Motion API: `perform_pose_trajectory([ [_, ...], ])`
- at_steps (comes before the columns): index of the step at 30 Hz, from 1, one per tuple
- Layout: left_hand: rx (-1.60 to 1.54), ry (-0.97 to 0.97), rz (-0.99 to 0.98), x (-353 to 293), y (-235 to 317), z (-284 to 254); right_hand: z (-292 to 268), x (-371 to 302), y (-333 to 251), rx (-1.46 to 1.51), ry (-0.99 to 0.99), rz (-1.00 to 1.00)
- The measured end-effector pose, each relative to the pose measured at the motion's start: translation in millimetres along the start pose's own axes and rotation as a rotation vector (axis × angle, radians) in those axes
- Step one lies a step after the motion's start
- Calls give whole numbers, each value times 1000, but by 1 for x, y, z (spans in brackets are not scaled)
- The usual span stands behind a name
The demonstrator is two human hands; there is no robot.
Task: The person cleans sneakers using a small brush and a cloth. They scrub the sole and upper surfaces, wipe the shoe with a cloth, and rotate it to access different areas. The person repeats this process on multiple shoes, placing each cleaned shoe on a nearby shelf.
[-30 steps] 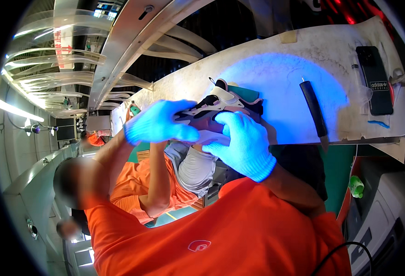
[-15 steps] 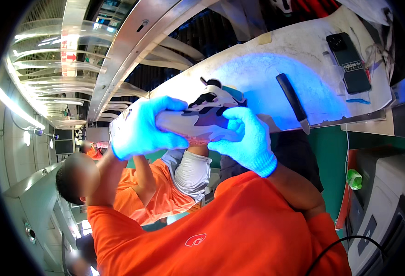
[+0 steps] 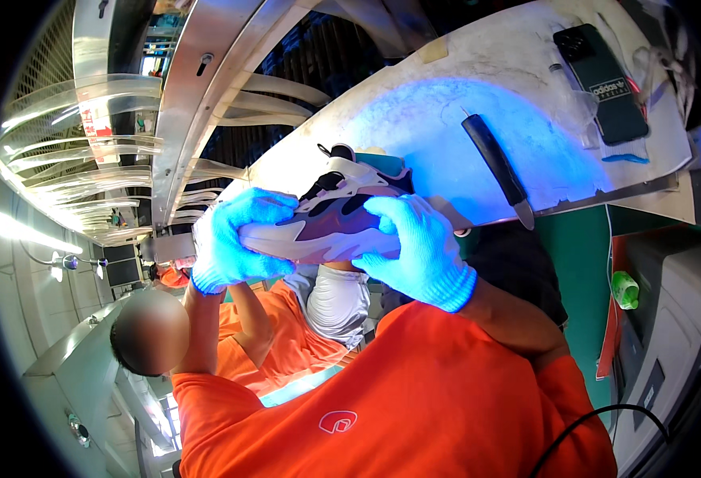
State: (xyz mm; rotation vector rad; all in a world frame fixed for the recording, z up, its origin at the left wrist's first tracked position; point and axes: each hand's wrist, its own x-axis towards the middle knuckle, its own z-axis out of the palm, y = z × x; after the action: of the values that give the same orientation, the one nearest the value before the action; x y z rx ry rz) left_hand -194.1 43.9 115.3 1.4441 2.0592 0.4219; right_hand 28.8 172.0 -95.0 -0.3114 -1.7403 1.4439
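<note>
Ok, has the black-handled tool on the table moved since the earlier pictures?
No, not visibly: the tool still lies left of the phone, its blade end jutting past the near edge of the table; the view has shifted.

A person's left gloved hand (image 3: 243,239) hides part of one end of a white-and-purple sneaker (image 3: 336,219); the right gloved hand (image 3: 416,251) covers part of its sole (image 3: 338,244). A co-worker's head (image 3: 151,331) is blurred. The lower edge cuts off a black cable (image 3: 633,407), the dark right rim a grey machine (image 3: 677,334).
</note>
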Motion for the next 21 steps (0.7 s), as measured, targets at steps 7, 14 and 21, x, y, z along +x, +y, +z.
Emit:
perform_pose_trajectory([
  [7,25,-60,66,9,-7,-9,0,12,-1,17,-54,61],
  [14,-130,-160,-9,16,-23,-13,7,24,-2,-34,-158,144],
  [21,11,-464,-432,38,-15,0,26,25,-11,-208,-247,114],
])
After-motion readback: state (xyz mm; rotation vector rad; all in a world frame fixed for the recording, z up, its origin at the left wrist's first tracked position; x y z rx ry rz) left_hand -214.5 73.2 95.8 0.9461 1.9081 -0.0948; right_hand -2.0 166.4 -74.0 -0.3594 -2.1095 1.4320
